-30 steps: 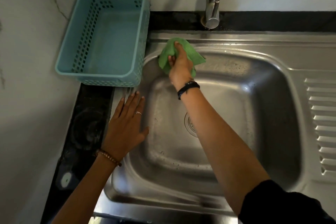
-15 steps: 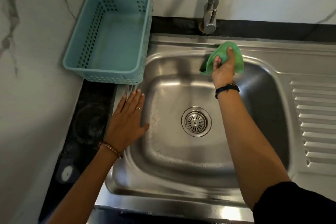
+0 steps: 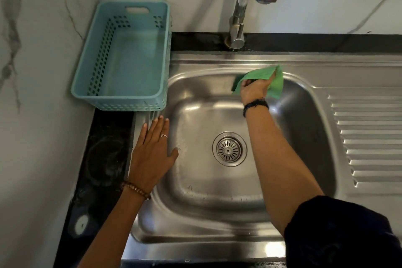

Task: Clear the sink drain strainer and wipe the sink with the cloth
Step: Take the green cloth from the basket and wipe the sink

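Note:
A stainless steel sink (image 3: 202, 189) fills the middle of the view. Its round drain strainer (image 3: 229, 148) sits in the basin floor and looks free of debris. My right hand (image 3: 255, 89) is shut on a green cloth (image 3: 275, 81) and presses it against the basin's far wall near the right back corner, below the tap. My left hand (image 3: 152, 152) lies flat with its fingers spread on the sink's left rim, holding nothing.
A light blue perforated plastic basket (image 3: 121, 59) stands at the back left, touching the sink's edge. The chrome tap (image 3: 241, 6) rises behind the basin. A ribbed draining board (image 3: 369, 137) lies to the right. Black counter (image 3: 104, 159) borders the left side.
My right hand has slid the green cloth along the basin's far wall from the left back corner to the right. The left hand has stayed on the rim.

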Tool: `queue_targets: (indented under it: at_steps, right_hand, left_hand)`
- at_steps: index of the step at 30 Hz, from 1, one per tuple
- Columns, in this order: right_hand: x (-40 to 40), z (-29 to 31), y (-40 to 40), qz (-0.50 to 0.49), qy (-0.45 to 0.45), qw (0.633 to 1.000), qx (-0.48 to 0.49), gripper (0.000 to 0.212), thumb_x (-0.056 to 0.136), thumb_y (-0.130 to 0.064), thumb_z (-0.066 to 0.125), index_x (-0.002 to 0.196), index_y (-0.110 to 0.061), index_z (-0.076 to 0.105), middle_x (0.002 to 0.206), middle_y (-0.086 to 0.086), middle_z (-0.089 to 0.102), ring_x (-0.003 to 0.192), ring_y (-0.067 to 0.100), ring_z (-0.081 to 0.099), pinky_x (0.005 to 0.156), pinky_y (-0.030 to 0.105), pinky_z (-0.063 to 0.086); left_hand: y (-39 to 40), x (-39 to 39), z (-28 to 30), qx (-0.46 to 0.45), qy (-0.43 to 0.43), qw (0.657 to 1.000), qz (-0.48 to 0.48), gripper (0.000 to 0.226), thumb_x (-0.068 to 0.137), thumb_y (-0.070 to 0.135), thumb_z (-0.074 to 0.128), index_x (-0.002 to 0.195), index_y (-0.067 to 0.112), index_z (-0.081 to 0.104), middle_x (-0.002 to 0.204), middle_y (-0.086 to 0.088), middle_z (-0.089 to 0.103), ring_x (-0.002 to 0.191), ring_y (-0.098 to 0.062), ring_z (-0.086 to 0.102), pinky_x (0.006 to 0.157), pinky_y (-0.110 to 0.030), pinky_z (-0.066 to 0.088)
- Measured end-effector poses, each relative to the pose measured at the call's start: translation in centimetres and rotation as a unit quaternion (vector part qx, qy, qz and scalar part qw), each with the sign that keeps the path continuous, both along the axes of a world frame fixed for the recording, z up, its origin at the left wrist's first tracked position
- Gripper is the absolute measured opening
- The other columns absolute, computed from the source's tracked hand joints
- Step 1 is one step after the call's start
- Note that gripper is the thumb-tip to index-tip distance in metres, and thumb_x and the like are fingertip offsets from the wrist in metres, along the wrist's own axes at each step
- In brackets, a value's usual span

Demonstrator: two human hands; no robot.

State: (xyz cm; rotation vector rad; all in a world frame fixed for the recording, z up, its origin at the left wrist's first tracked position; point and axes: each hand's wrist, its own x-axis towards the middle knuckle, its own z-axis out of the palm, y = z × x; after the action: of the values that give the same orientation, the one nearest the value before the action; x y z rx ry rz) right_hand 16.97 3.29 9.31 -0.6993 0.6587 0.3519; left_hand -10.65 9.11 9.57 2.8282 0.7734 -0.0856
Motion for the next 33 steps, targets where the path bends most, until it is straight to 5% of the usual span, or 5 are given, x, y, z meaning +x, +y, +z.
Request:
queue_targets:
  at_steps: [15, 19, 25, 30, 33]
  right_hand:
    - [0.5, -1.4, -0.4, 0.139, 0.039, 0.983, 0.11, 0.045, 0.095, -0.021, 0.052, 0.137, -0.025, 0.037, 0.108, -0.015, 0.05, 0.087, -0.003, 0.052, 0.07, 0.007, 0.048]
    - [2.8, -3.4, -7.5, 0.159, -0.031, 0.987, -0.018, 0.029, 0.097, -0.038, 0.041, 0.117, -0.054, 0.026, 0.106, -0.034, 0.043, 0.096, -0.029, 0.042, 0.09, -0.006, 0.031]
    - [2.3, -4.6, -13.0, 0.164, 0.016, 0.981, -0.105, 0.016, 0.097, -0.011, 0.046, 0.084, -0.013, 0.056, 0.065, -0.002, 0.065, 0.06, 0.006, 0.063, 0.06, 0.019, 0.054]
    - [-0.1, -2.9, -15.0, 0.382, -0.253, 0.789, -0.409, 0.04, 0.084, 0.008, 0.051, 0.121, -0.007, 0.053, 0.101, 0.007, 0.049, 0.09, 0.013, 0.047, 0.086, 0.021, 0.04]
    - [1.4, -1.6, -14.1, 0.326, -0.566, 0.435, -0.62, 0.064, 0.076, 0.011, 0.056, 0.136, -0.005, 0.045, 0.111, 0.022, 0.044, 0.103, 0.022, 0.038, 0.092, 0.019, 0.035]
  left_hand:
    - [0.1, 15.3, -2.8, -0.025, -0.059, 0.998, -0.02, 0.088, 0.078, 0.006, 0.052, 0.146, 0.008, -0.003, 0.157, -0.011, -0.005, 0.145, -0.021, -0.006, 0.115, -0.034, -0.008]
    - [1.0, 17.0, -4.1, 0.014, -0.018, 1.0, -0.022, 0.095, 0.075, 0.008, 0.06, 0.147, 0.008, -0.003, 0.157, -0.011, -0.004, 0.145, -0.024, -0.004, 0.116, -0.043, -0.003]
    - [1.1, 16.9, -3.8, 0.01, 0.0, 1.0, -0.016, 0.094, 0.078, 0.009, 0.06, 0.147, 0.011, -0.005, 0.158, -0.008, -0.007, 0.145, -0.022, -0.005, 0.115, -0.047, -0.004]
    - [0.3, 16.9, -3.4, 0.006, 0.004, 1.0, 0.001, 0.09, 0.083, 0.015, 0.058, 0.147, 0.01, -0.005, 0.158, -0.009, -0.007, 0.145, -0.023, -0.005, 0.114, -0.049, -0.005]
    - [0.5, 17.0, -3.4, 0.002, 0.002, 1.0, 0.007, 0.088, 0.084, 0.014, 0.057, 0.147, 0.011, -0.005, 0.158, -0.007, -0.008, 0.146, -0.022, -0.004, 0.114, -0.05, -0.005]
